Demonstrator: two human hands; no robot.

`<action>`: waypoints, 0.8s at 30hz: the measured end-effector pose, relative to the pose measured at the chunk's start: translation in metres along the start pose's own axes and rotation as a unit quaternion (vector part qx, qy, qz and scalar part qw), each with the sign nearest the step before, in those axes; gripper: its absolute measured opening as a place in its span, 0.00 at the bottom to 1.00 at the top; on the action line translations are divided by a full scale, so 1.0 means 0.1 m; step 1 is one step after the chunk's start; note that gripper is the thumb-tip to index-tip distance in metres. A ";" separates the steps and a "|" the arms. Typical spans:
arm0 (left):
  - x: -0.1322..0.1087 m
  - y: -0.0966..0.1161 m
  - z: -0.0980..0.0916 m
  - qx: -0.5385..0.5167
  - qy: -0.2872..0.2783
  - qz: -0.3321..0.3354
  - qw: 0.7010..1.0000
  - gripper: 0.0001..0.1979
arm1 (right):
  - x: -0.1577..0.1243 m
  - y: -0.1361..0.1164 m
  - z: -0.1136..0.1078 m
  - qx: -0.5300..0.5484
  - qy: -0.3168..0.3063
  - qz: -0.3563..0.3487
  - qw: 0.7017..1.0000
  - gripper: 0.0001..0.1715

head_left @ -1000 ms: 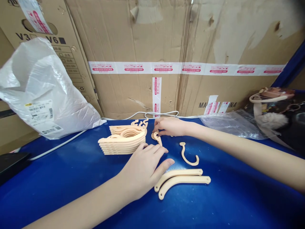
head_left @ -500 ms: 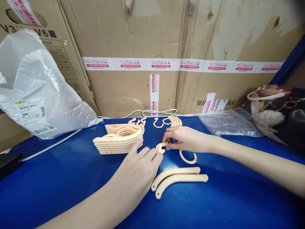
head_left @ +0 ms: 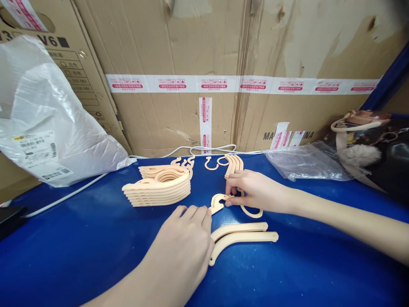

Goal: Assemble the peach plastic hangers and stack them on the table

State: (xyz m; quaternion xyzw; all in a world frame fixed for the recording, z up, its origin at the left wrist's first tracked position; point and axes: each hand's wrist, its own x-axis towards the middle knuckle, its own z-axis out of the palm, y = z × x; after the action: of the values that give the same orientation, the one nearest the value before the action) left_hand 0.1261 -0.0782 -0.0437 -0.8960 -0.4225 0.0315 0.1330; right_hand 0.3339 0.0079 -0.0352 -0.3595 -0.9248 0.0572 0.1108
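Note:
My right hand (head_left: 252, 192) pinches a small beige plastic piece (head_left: 218, 201) on the blue table (head_left: 79, 238). My left hand (head_left: 183, 243) lies palm down just before it, fingers stretched toward the piece. Two curved beige arms (head_left: 246, 236) lie right of my left hand. A beige hook (head_left: 252, 212) shows partly under my right hand. A stack of assembled beige hangers (head_left: 159, 187) sits to the left. Further loose hooks and arms (head_left: 228, 164) lie near the back.
Taped cardboard boxes (head_left: 204, 64) wall off the back. A white plastic bag (head_left: 47, 123) leans at the left, a clear bag (head_left: 306, 164) and a dark handbag (head_left: 373, 149) sit at the right. A white cable (head_left: 79, 192) runs along the back edge.
My right hand carried the small piece from the back of the table toward me. My left hand slid back and its thumb tucked in.

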 end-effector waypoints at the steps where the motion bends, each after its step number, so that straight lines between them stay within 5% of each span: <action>1: -0.01 0.01 -0.01 -0.002 -0.002 0.000 1.000 0.20 | -0.01 -0.01 0.00 0.001 0.001 0.001 1.000 0.12; 12: -0.03 -0.03 0.12 -0.057 0.057 -0.006 0.997 0.24 | -0.04 0.09 0.02 0.016 0.008 -0.004 1.000 0.18; 18: 0.06 -0.10 0.16 -0.076 0.042 -0.018 0.996 0.26 | -0.09 0.17 -0.18 -0.070 0.037 -0.071 0.994 0.09; 24: 0.07 -0.11 0.16 -0.097 0.035 -0.020 0.994 0.27 | -0.27 0.11 -0.22 -0.235 0.012 -0.138 0.962 0.14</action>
State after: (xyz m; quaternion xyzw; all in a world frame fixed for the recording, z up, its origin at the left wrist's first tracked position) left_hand 0.1201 -0.0628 -0.0560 -0.8964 -0.4369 -0.0441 0.0605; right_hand 0.3662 -0.0019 -0.0202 -0.2454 -0.9514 -0.1818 0.0407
